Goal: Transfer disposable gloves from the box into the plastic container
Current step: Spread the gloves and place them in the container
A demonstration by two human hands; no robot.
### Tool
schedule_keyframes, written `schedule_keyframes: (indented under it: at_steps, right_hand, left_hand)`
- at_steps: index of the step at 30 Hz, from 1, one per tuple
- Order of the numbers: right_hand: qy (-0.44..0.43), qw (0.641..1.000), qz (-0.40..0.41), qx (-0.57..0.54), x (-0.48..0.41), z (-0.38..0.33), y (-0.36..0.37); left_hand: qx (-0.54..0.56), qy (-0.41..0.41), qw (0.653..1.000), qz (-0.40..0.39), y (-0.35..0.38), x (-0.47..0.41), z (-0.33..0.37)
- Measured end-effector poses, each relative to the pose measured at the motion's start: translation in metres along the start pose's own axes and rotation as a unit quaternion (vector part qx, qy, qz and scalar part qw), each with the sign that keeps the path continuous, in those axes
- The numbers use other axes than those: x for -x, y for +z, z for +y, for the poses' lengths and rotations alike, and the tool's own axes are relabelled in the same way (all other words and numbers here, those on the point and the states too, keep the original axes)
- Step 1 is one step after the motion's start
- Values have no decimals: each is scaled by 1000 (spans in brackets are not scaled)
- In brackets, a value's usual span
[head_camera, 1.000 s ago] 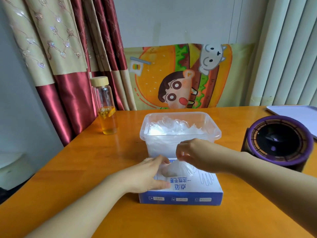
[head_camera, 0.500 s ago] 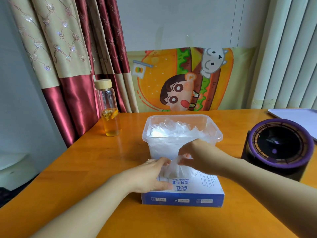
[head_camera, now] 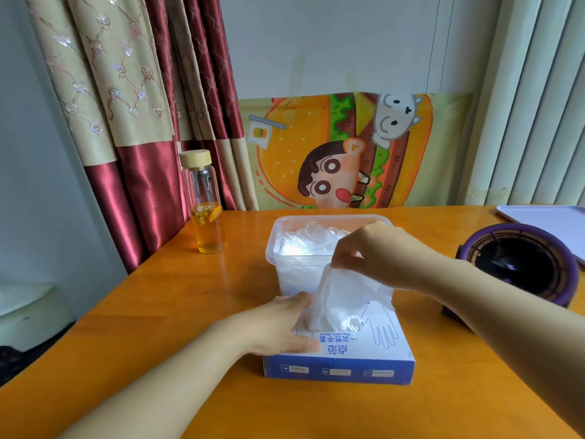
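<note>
Our right hand [head_camera: 380, 255] pinches the top edge of a thin clear glove [head_camera: 342, 299] that's half out of the slot. Our left hand [head_camera: 278, 327] lies flat, fingers straight, pressing the box [head_camera: 338, 365] down just beside it. We'd guess the film is feather-light, floppy, clingy and a bit slippery, so pinching a bunched edge beats grabbing the middle. The plastic container [head_camera: 275, 245] sits right behind both hands on the worktop [head_camera: 158, 312], with gloves piled inside.

Blue-and-white box [head_camera: 364, 359], clear gloves [head_camera: 345, 299], orange table [head_camera: 158, 312], purple-rimmed black fan [head_camera: 519, 264], maroon-and-beige curtain [head_camera: 126, 122]
</note>
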State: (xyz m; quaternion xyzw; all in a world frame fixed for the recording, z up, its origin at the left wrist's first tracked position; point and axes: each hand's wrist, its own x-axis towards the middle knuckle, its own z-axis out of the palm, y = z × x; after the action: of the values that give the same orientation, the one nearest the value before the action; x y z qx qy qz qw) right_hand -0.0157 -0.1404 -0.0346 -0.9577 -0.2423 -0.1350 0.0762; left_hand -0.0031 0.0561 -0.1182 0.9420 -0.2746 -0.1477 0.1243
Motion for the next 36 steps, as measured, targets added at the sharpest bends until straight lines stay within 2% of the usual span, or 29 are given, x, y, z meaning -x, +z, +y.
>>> schedule_keyframes:
  at_steps: [5,12,21,25,29,33,36]
  right_hand:
    - [-35,997,-8,68,-1,-1,-16]
    - [-16,994,5,105,-2,1,-22]
    - [3,990,96,107,-7,6,-39]
    - [27,979,194,65,-13,10,-35]
    - [98,949,297,-37,-19,14,-42]
    - [140,924,336,-118,-26,31,-53]
    - [154,912,341,-170,-32,41,-58]
  left_hand:
    - [-11,-1,1000,-3,-1,-1,2]
    - [-22,-1,1000,-5,-1,-2,1]
    - [-7,5,1000,-2,-3,-1,2]
    - [27,21,999,3,-4,3,3]
    - [34,7,999,19,-2,0,-1]
    - [124,21,991,45,-14,4,-4]
    - [229,30,968,99,-45,11,-1]
